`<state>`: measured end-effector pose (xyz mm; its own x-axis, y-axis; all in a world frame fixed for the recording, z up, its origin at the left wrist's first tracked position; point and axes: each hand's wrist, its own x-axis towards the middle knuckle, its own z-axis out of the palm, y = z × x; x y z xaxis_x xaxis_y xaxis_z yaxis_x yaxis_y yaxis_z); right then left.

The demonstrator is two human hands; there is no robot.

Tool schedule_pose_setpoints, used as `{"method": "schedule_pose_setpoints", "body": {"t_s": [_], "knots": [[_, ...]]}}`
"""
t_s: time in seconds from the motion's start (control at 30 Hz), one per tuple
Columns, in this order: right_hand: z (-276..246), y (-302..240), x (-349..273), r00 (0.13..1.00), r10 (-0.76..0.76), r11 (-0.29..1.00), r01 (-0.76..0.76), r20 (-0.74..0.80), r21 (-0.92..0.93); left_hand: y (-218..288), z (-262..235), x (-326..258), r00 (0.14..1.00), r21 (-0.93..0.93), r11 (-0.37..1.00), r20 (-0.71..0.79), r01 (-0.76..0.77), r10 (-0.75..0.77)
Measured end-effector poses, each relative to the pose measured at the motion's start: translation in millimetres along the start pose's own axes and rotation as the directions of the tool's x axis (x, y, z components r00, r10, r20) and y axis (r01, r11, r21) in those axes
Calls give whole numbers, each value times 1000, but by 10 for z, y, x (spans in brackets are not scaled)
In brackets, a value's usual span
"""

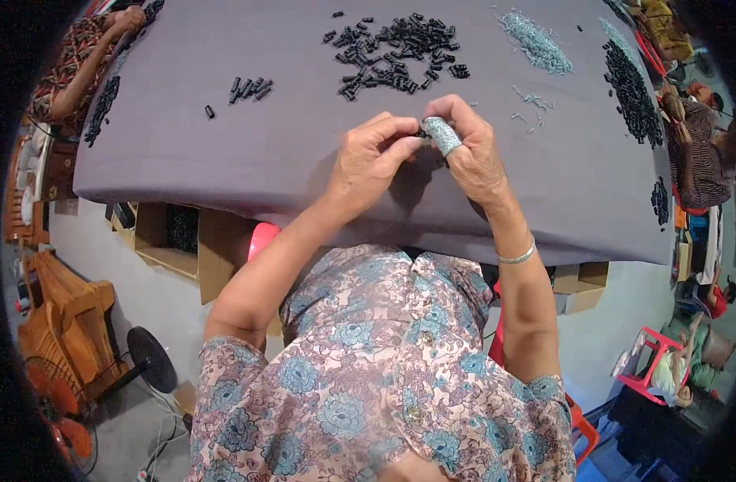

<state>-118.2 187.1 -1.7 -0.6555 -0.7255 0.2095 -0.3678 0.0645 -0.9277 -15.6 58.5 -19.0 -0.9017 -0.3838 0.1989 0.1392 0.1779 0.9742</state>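
Note:
My left hand (373, 157) is closed in a pinch on a small black cylindrical piece (422, 131) above the near part of the grey cloth-covered table (287, 153). My right hand (474, 146) meets it there, its thumb and fingers closed around the same spot. A speckled grey-green wrap (442, 135) covers one of its fingers. The fingers hide most of the piece, and whether a pin is with it cannot be seen. Beyond my hands lies a loose heap of black cylindrical pieces (400, 56). Small silvery pins (534, 100) are scattered to the right.
A pile of silvery pins (540, 44) lies at the far right. A few black pieces (251, 90) sit in a row on the left. Other people work along both table sides, near another black heap (634, 96). Below the table stand an open cardboard box (171, 261) and a fan (151, 359).

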Motion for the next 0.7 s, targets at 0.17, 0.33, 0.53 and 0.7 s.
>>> {"method": "schedule_pose_setpoints", "body": {"t_s": [0.17, 0.33, 0.53, 0.7], "knots": [[-15, -56, -2, 999, -52, 992, 53, 8, -111, -5, 36, -20, 999, 21, 1000, -45, -10, 11], [-17, -152, -6, 987, -151, 958, 159, 54, -236, -21, 37, -37, 998, 77, 997, -47, -29, 32], [44, -161, 2, 979, -197, 948, 204, 53, -245, -18, 55, -23, 994, 172, 984, -85, -49, 64], [-21, 14, 34, 997, -49, 998, 52, 62, -46, -14, 56, -19, 998, -17, 1000, -60, 17, -18]]}}
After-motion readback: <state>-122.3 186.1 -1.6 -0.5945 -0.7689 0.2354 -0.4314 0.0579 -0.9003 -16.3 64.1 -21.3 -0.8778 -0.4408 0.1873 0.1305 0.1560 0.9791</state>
